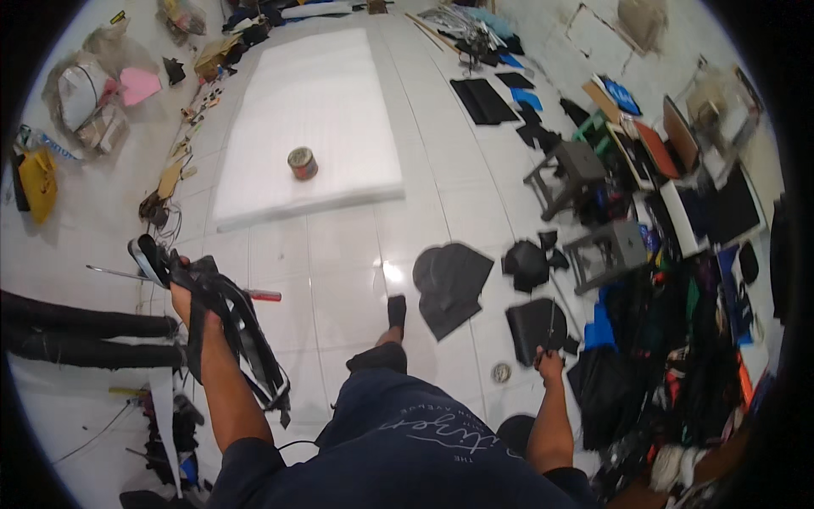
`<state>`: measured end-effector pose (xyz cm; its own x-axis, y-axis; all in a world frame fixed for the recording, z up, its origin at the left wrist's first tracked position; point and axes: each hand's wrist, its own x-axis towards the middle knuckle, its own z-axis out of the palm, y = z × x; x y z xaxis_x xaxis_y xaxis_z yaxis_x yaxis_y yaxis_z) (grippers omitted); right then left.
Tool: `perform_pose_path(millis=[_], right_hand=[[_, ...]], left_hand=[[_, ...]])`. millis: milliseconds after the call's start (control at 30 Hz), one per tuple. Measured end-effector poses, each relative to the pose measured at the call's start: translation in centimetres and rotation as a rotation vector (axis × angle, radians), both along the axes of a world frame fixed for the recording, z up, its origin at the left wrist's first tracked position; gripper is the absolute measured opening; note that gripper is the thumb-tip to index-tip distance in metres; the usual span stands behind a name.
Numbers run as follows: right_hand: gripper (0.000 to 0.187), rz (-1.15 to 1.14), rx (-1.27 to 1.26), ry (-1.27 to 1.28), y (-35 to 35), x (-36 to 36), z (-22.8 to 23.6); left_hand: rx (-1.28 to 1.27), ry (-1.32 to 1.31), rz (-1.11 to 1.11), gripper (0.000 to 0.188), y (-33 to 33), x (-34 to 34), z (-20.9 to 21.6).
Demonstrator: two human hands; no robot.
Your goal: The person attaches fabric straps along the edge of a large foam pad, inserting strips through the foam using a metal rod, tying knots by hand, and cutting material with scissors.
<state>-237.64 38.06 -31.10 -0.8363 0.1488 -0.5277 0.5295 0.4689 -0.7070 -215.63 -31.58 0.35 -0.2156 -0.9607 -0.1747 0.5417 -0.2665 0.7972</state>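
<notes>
My left hand point(181, 297) is raised at the left, closed round a bundle of black straps point(246, 339) that hangs along my forearm. A screwdriver crosses behind the bundle; its red handle point(264, 295) shows on one side and its metal shaft on the other. Low at the right, my right hand point(550, 365) is closed on what look like scissors point(552, 327), blades pointing away from me. Beneath them lies a rounded black sheet piece point(527, 331). A larger heart-like dark sheet point(452, 288) lies on the tiles before me. Fingertip details are too small to see.
A white foam slab point(314, 93) lies ahead with a tin can point(302, 163) on it. Grey stools point(606, 254) and piled fabric point(661, 356) line the right. Black padded tubes point(93, 339) jut in from the left. A small round tin point(502, 372) sits near my right hand.
</notes>
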Motion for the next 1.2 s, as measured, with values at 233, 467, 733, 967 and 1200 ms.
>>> perform_pose_path(millis=[233, 467, 733, 967, 1200], right_hand=[[0.039, 0.034, 0.217, 0.071, -11.0, -11.2, 2.4], [0.04, 0.171, 0.484, 0.078, -11.9, -24.7, -1.1], [0.035, 0.662, 0.501, 0.239, -18.3, -66.6, 0.6], [0.034, 1.192, 0.553, 0.631, -43.0, -102.8, 9.3], [0.037, 1.505, 0.389, 0.704, -73.3, -111.1, 8.1]], left_hand=[[-0.011, 0.022, -0.012, 0.018, -8.6, -22.4, 1.4], [-0.08, -0.048, 0.036, 0.018, -14.1, -40.2, -0.3], [0.062, -0.318, 0.531, 0.019, -17.5, -56.9, -8.7], [0.025, -0.335, 0.566, 0.017, -17.7, -63.2, -7.9], [0.155, -0.646, 0.897, 0.02, -18.3, -65.3, -15.6]])
